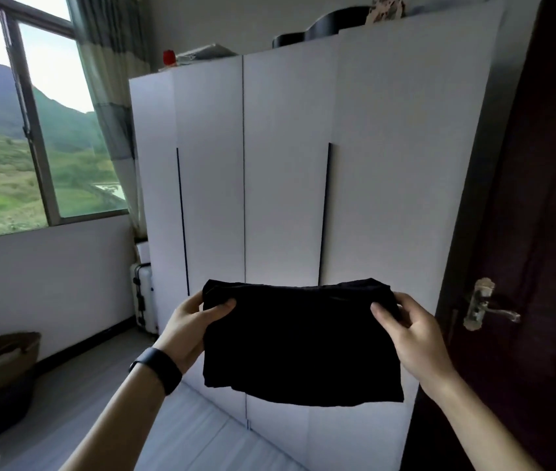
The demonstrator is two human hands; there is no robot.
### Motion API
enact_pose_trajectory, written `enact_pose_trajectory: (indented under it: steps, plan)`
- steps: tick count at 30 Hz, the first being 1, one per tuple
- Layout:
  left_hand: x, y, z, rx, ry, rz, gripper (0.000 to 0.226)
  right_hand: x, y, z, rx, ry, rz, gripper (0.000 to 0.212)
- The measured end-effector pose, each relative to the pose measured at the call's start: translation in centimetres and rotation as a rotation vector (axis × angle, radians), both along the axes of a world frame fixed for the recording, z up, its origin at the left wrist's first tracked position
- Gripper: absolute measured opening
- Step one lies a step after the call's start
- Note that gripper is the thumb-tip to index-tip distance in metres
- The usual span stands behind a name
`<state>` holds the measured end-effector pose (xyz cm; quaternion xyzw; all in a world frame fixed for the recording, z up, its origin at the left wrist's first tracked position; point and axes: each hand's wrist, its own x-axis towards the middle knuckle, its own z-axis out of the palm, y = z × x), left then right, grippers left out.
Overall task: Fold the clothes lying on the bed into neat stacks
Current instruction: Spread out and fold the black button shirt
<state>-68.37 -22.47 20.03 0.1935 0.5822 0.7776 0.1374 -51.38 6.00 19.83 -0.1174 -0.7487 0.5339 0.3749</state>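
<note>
While both arms reach forward and up, the left hand (190,322) pinches the left top corner of a black garment (298,341), with the thumb in front and the other fingers behind the cloth. The right hand (412,331) pinches the right top corner the same way, thumb in front. Both hands are closed tight on the cloth. A black wristband (157,368) sits on the left wrist.

Low on the left, a brown bag (1,362) stands on the floor with its top open and something pale inside; I cannot tell what it is. A white suitcase (142,295) stands upright by the wall, beside the white wardrobe (283,185).

The black garment is up in the air, in front of the wardrobe and not touching anything but the hands. It is folded into a wide flat shape. Its top edge is stretched nearly straight between the hands, and the bottom hangs loose, lower on the right. It is so dark that no seams or marks show. A dark door (541,232) with a metal handle (487,305) is on the right.
</note>
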Motion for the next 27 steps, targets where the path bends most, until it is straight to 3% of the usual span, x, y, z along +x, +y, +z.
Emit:
enact_pose_trajectory:
  steps: [6,12,16,27]
  plan:
    - [-4.5,1.1,-4.0,0.012,-0.068,0.23,0.023,-11.6,4.3,-2.7,0.0,-0.057,0.232,0.006]
    - [-4.3,-2.0,-10.3,0.007,-0.186,0.519,0.026,-21.7,2.6,-7.1,-0.005,-0.172,0.528,0.005]
    - [-3.2,-5.7,-15.1,0.04,-0.302,0.742,0.033,-27.2,-2.4,-11.2,-0.022,-0.278,0.722,0.003]
    - [-1.9,-15.8,-26.6,0.114,-0.551,1.294,0.016,-39.6,-21.0,-22.5,0.082,-0.536,1.19,0.015]
